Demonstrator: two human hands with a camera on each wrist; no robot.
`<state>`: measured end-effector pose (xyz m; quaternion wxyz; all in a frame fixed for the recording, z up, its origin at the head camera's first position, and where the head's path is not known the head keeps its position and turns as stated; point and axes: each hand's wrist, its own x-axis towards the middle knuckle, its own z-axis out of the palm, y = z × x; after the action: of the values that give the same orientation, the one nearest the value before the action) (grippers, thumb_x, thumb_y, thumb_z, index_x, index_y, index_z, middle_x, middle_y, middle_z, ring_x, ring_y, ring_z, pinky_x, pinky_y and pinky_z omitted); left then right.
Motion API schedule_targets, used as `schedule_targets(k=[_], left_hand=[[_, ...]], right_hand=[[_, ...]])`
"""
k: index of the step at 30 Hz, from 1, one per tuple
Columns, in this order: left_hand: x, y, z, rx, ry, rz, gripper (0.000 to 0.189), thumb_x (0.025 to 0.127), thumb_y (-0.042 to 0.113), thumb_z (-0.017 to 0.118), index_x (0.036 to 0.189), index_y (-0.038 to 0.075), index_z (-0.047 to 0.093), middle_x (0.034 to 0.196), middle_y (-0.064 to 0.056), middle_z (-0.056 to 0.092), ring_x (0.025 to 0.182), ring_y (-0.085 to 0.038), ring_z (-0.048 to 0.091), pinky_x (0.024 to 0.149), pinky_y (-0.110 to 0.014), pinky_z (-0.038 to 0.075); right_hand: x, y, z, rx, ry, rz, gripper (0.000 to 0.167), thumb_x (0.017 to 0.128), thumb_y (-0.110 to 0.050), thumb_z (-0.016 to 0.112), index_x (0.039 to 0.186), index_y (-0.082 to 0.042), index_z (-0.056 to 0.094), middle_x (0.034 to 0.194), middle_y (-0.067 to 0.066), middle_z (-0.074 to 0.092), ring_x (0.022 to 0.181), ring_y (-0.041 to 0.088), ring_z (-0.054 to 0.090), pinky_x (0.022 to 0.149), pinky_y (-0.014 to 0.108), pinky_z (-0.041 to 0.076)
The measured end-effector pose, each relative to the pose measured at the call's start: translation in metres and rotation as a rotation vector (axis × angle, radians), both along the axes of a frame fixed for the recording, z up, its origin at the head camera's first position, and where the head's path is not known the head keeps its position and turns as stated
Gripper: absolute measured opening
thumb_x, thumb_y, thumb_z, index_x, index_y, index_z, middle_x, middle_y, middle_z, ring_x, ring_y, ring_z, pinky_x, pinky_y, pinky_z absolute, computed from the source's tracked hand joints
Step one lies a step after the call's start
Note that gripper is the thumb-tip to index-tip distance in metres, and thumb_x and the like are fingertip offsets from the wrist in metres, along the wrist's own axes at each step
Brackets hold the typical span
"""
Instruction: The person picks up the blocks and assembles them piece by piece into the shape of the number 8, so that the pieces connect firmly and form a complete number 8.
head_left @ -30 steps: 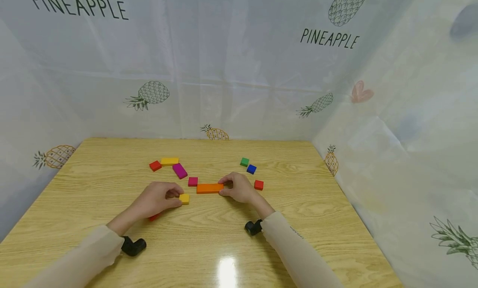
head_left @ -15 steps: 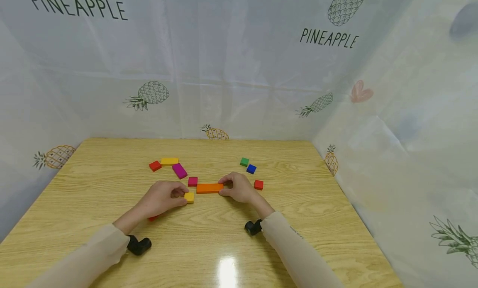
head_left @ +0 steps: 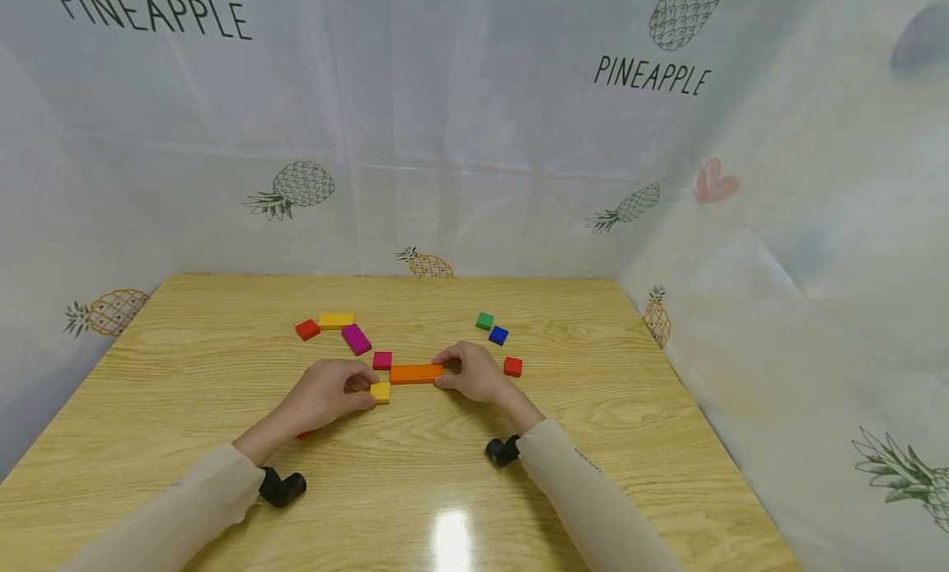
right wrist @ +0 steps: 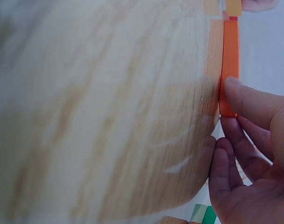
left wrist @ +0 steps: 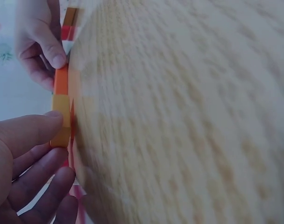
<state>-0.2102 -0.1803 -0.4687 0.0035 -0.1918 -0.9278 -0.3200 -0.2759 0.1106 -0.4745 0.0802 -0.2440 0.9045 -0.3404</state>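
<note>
My left hand (head_left: 327, 392) pinches a small yellow block (head_left: 381, 392) between thumb and fingers. That block sits at the near left corner of a long orange block (head_left: 417, 374), close by its end. At the orange block's right end my right hand (head_left: 474, 373) pinches it with thumb and fingers, as the right wrist view shows too. A small magenta block (head_left: 382, 360) lies by the orange block's far left corner. Beneath the left hand a red block (head_left: 306, 434) is mostly hidden.
On the wooden table (head_left: 415, 506), a red block (head_left: 307, 330), a yellow bar (head_left: 337, 321) and a purple block (head_left: 357, 339) lie at the back left. Right of the middle are a green block (head_left: 485, 321), a blue block (head_left: 499, 335) and another red block (head_left: 513, 367). A pineapple-print curtain (head_left: 474, 143) surrounds the table.
My left hand has slid the small yellow block to the right, up beside the left end of the orange block. My right hand has stayed on the orange block.
</note>
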Motion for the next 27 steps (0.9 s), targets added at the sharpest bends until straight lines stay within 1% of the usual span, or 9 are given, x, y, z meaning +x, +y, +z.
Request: schedule_targets(k=[4, 11, 27], left_hand=[[-0.0003, 0.0004, -0.0014, 0.000, -0.001, 0.006, 0.023, 0.090, 0.023, 0.088, 0.109, 0.014, 0.078, 0.100, 0.006, 0.076, 0.090, -0.010, 0.070, 0.084, -0.036, 0.059], [-0.0012, 0.0000, -0.0018, 0.002, -0.008, 0.000, 0.023, 0.090, 0.023, 0.087, 0.110, 0.013, 0.078, 0.100, 0.006, 0.076, 0.090, -0.010, 0.069, 0.084, -0.037, 0.059], [-0.0046, -0.0017, -0.0057, -0.005, -0.013, 0.006, 0.023, 0.091, 0.022, 0.086, 0.110, 0.014, 0.078, 0.099, 0.007, 0.075, 0.089, -0.009, 0.068, 0.084, -0.035, 0.058]], right_hand=[[-0.0003, -0.0001, -0.0002, 0.002, 0.003, -0.001, 0.027, 0.095, -0.018, 0.083, 0.120, -0.011, 0.079, 0.125, 0.006, 0.072, 0.122, 0.026, 0.063, 0.108, 0.044, 0.049], [-0.0001, -0.0002, -0.0001, 0.008, 0.000, -0.008, 0.026, 0.095, -0.019, 0.083, 0.120, -0.012, 0.079, 0.125, 0.006, 0.072, 0.121, 0.025, 0.063, 0.108, 0.044, 0.049], [-0.0009, -0.0004, -0.0017, -0.005, 0.001, -0.008, 0.026, 0.095, -0.017, 0.082, 0.121, -0.012, 0.079, 0.125, 0.006, 0.072, 0.120, 0.025, 0.063, 0.107, 0.043, 0.050]])
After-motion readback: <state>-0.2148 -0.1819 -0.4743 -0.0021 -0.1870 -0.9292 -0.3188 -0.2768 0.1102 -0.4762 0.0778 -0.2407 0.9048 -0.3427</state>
